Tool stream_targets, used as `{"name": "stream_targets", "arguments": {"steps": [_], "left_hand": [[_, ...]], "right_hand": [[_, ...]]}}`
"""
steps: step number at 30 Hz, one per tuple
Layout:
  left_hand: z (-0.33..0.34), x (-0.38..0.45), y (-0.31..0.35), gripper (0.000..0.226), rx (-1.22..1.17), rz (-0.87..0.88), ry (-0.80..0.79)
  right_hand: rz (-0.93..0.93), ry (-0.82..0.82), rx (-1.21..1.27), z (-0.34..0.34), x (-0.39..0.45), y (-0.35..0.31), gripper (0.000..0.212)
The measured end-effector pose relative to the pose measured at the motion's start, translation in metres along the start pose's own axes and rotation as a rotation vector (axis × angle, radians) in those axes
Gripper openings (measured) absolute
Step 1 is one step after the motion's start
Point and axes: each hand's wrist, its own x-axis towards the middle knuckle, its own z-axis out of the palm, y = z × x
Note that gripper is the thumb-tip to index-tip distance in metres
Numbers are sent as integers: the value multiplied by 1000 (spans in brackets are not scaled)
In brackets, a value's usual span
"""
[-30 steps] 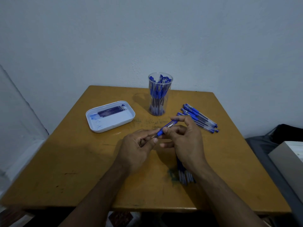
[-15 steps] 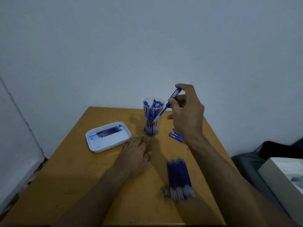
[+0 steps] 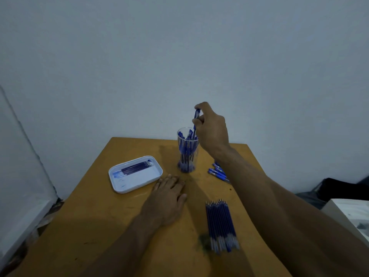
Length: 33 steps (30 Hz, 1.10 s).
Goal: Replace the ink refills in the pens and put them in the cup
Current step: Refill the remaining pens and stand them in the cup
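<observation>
**Pen held over the cup**

The right hand (image 3: 211, 128) is raised above the clear cup (image 3: 188, 150), its grip closed around a blue pen (image 3: 195, 121): thumb and fingers pinch the pen near its upper end, and the pen hangs nearly upright with its lower part reaching down inside the cup's rim. The cup stands directly below this grip and is already packed with blue pens.

The left hand (image 3: 168, 194) lies flat on the wooden bench (image 3: 99, 226), fingers straight and loosely together, holding nothing. Its grip is fully relaxed, palm down, nearer to the person than the cup.

Just left of the left hand's fingertips sits a white tray (image 3: 137, 186) with a few dark refills (image 3: 135, 167) lying along its far side. To the right of that hand, a bundle of blue refills (image 3: 220, 224) lies side by side on the bench, tips pointing away. Below the right forearm, a few loose pens (image 3: 217, 172) rest on the bench to the right of the cup, partly hidden by the arm.
</observation>
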Motion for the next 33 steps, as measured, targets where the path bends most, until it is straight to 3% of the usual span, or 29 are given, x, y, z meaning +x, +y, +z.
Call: {"name": "stream_targets", "arguments": {"steps": [6, 12, 16, 19, 21, 26, 29, 33], "left_hand": [[1, 0, 0, 53, -6, 0, 25], [1, 0, -1, 54, -1, 7, 30], [1, -1, -2, 56, 13, 16, 39], [0, -1, 0, 55, 11, 12, 33], [-1, -1, 1, 55, 9, 6, 35], [-3, -2, 2, 54, 3, 1, 31], [-4, -1, 2, 55, -2, -3, 18], [-4, -1, 2, 55, -9, -9, 11]], "right_hand": [[85, -148, -182, 25, 2, 19, 18], [170, -214, -170, 32, -2, 34, 31], [94, -105, -84, 17, -14, 35, 22], [161, 33, -144, 2, -27, 55, 19], [216, -44, -227, -1, -42, 77, 17], [230, -496, -527, 3, -86, 116, 22], [212, -519, -584, 6, -99, 126, 25], [243, -492, -553, 10, -104, 130, 16]]}}
